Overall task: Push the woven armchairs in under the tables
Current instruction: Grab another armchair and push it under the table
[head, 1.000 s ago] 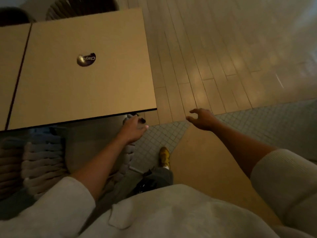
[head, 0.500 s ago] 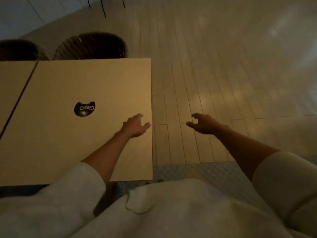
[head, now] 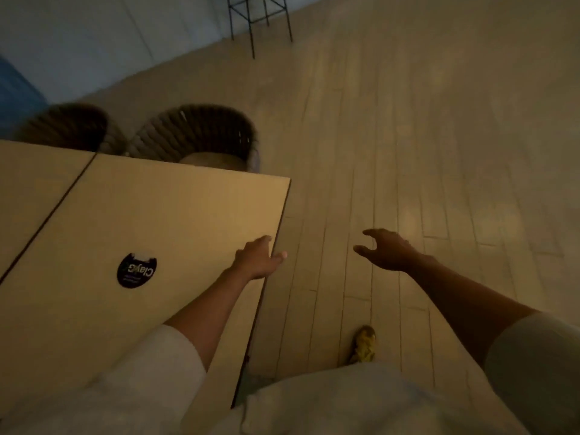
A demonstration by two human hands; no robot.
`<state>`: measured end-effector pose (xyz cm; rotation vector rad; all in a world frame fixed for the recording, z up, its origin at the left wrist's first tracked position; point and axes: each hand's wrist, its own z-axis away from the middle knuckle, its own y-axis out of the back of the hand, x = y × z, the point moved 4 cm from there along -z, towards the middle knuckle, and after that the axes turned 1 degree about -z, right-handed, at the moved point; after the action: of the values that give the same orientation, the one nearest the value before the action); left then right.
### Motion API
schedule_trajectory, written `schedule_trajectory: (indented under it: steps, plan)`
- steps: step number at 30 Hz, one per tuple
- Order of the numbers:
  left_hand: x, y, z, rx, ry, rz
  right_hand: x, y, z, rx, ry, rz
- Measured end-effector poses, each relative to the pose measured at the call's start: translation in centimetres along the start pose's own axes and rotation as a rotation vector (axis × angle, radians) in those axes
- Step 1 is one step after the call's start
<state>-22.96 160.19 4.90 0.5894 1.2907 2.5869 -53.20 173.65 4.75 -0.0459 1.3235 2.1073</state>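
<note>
Two dark woven armchairs stand at the far side of the tables: one (head: 201, 133) behind the nearer tan table (head: 175, 221), its seat partly under the top, and another (head: 67, 127) to its left behind the second table (head: 34, 177). My left hand (head: 259, 259) hovers over the nearer table's right edge, fingers loosely spread, holding nothing. Out over the wooden floor, my right hand (head: 387, 251) is empty with its fingers curled apart. The chair near me seen earlier is out of sight.
A round dark sticker (head: 136, 270) lies on the nearer table. A black wire-frame stool (head: 259, 23) stands by the far wall. Plank floor (head: 423, 152) stretches right of the table. My yellow shoe (head: 364, 343) is on it.
My left hand has let go of the near chair's arm and risen over the table edge. The view has lifted and shifted right along the table; the far chairs have come into sight.
</note>
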Motion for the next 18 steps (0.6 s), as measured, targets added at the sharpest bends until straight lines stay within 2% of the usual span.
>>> schedule_trajectory:
  steps: [8,13,18]
  plan:
    - [7.9,7.1,-7.2,0.105,0.155,0.148,2.6,12.9,-13.8,-0.078,0.173,0.047]
    - [7.8,11.0,-13.6,0.159,0.255,0.262,-1.3,18.5,-22.8,-0.086,0.326,0.131]
    - [6.9,14.4,-23.0,0.168,0.291,0.306,-3.9,22.4,-32.7,-0.089,0.393,0.229]
